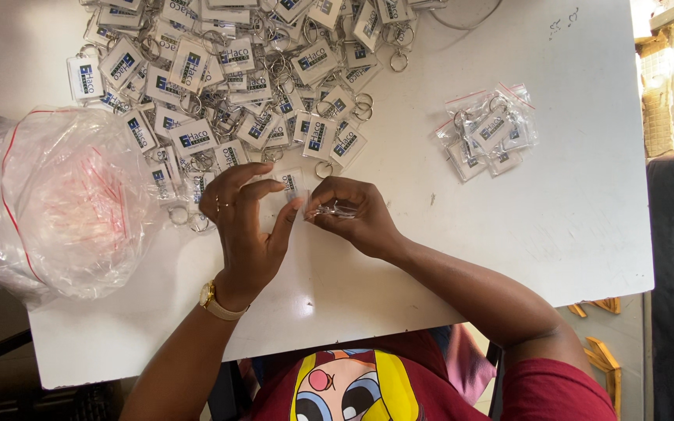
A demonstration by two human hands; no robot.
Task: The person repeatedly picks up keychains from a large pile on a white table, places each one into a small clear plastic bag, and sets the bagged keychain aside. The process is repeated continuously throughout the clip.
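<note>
**White table, seen from above**

White table (555, 226), square-cornered, top faintly scuffed. At 11 to 12 o'clock: a loose heap of clear rectangular key tags (235, 86) with metal rings, spilling toward the centre. At 2 o'clock: a small pile of bagged key tags (489, 132) in clear red-edged pouches, well apart from the heap. At 9 o'clock: a large crumpled clear plastic bag (56, 203), overhanging the left edge; contents look like more small red-edged pouches, hard to tell through the film. Small dark marks (563, 22) at 1 o'clock.
</note>
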